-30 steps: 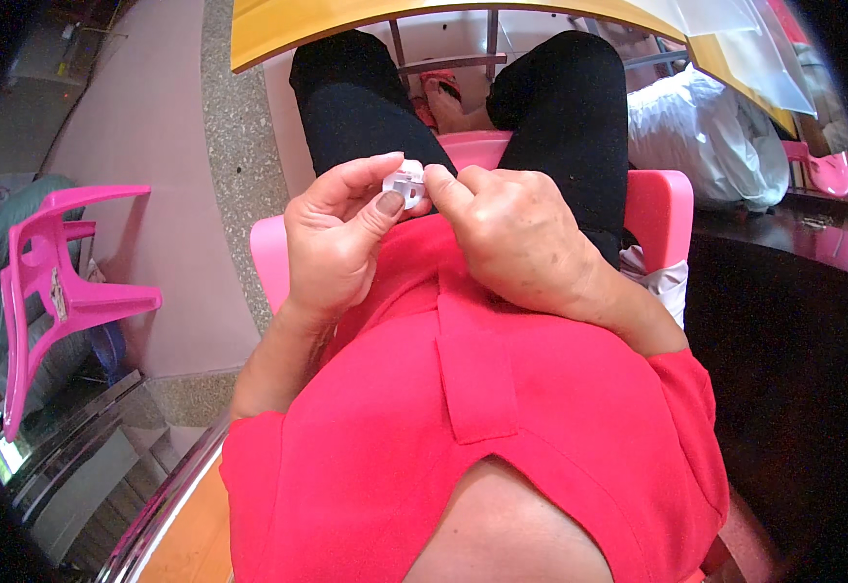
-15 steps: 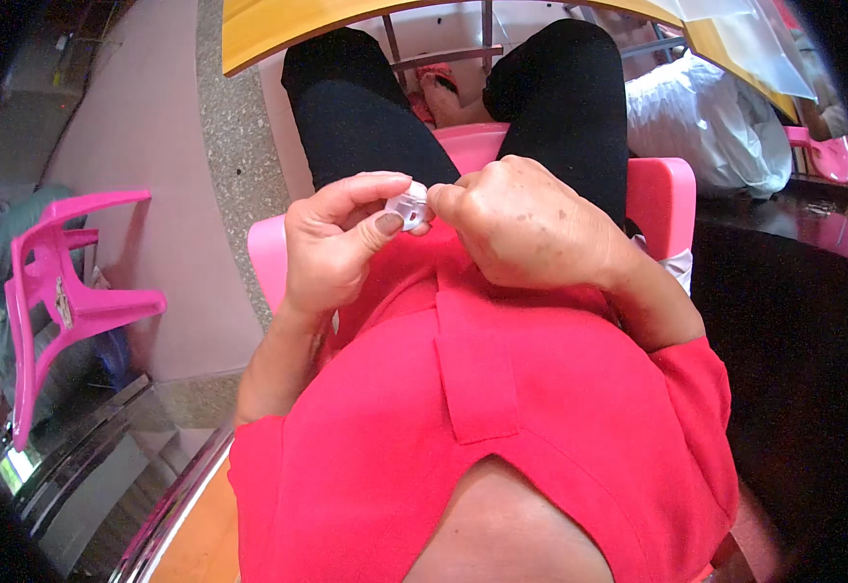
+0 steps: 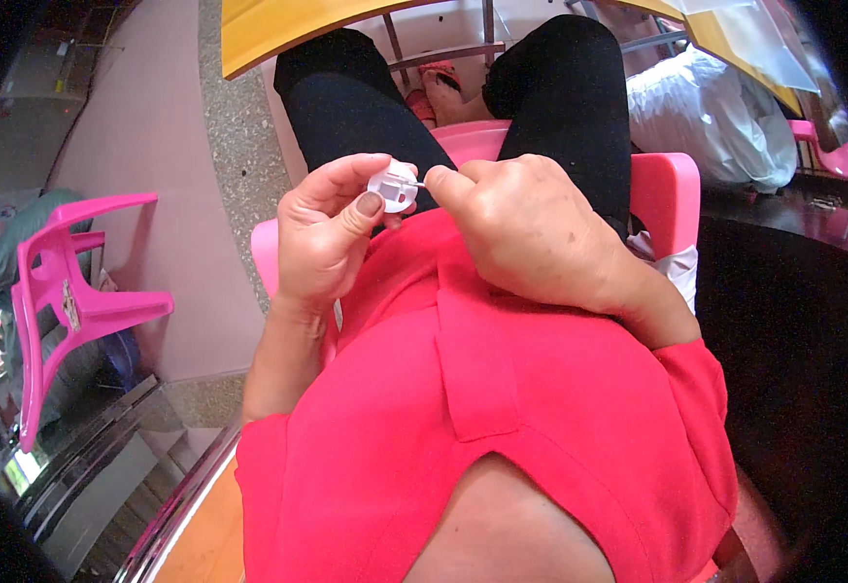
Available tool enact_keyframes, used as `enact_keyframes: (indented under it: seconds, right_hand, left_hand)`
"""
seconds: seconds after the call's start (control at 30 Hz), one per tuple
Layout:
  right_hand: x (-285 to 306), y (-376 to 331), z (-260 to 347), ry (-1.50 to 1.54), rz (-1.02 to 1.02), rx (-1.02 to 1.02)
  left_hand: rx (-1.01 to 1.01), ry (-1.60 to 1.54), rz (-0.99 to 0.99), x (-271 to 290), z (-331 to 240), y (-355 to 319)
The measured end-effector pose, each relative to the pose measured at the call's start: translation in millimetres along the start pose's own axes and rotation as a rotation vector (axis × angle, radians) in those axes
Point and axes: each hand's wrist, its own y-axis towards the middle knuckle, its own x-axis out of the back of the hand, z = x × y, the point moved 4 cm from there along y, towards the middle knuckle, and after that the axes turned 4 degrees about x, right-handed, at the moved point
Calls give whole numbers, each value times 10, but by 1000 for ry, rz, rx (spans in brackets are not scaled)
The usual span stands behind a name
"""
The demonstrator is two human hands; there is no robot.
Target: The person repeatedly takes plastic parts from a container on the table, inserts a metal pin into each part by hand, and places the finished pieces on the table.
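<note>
Above my lap, my left hand (image 3: 332, 214) pinches a small round white plastic piece (image 3: 393, 188) between thumb and fingers. A cut-out and a small reddish spot show on the side turned up. My right hand (image 3: 531, 219) is closed just to the right of it, back of the hand upward. A thin greyish rod (image 3: 418, 184) runs from its thumb and forefinger to the edge of the white piece. The rest of the rod is hidden inside my right hand.
A yellow table edge (image 3: 366, 29) crosses above my knees. I sit on a pink plastic chair (image 3: 665, 204). Another pink chair (image 3: 74, 282) stands at the left, near a speckled floor strip (image 3: 239, 146). A stuffed white plastic bag (image 3: 715, 121) lies at the far right.
The white piece has turned in my left hand, so its round flat side now shows. My right hand has drawn slightly away, and the thin rod has come into sight between the hands.
</note>
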Motion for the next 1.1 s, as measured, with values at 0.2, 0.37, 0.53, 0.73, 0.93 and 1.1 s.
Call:
enact_keyframes:
  seconds: [0.2, 0.37, 0.53, 0.73, 0.93, 1.1]
  right_hand:
    - [-50, 33, 8, -65, 85, -26]
    - [-89, 47, 17, -117, 140, -23]
    - [-109, 64, 32, -178, 196, 51]
    - [-140, 179, -123, -34, 343, 27]
    - [-288, 164, -238, 90, 322, -55]
    - [-335, 79, -246, 479, -22, -165]
  left_hand:
    - [-55, 137, -25, -10, 6, -15]
    - [-36, 166, -42, -41, -16, -20]
    - [-2, 221, -78, -27, -18, -36]
    - [-19, 234, -30, -28, -17, -25]
    - [75, 106, -59, 61, 92, 66]
    - [33, -23, -101, 23, 41, 101]
